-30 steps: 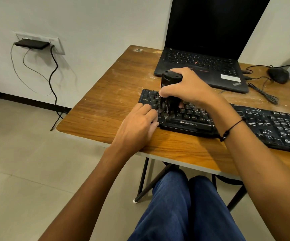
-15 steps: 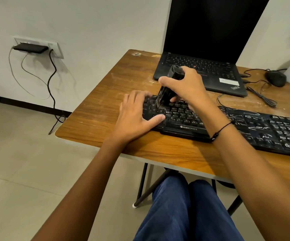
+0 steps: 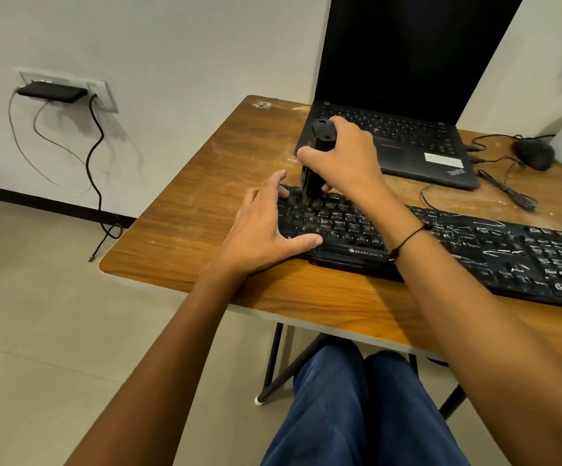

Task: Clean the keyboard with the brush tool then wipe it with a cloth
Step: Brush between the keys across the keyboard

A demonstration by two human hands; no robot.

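A long black keyboard [image 3: 441, 243] lies across the wooden table [image 3: 205, 210], its right half streaked with white marks. My right hand [image 3: 343, 159] grips a black brush tool [image 3: 316, 159] held nearly upright, its lower end on the top rows of keys near the keyboard's left end. My left hand [image 3: 266, 227] rests on the keyboard's left end with fingers spread, thumb along the front edge. No cloth is in view.
An open black laptop [image 3: 407, 95] stands behind the keyboard. A black mouse [image 3: 533, 154] and loose cables [image 3: 508, 190] lie at the back right. A wall socket with a dark device [image 3: 51, 92] and hanging wires is at left. My knees are under the table.
The brush tool has moved from the lower key rows up to the top rows at the left end. My left hand has spread its fingers and shifted up along the keyboard's left end.
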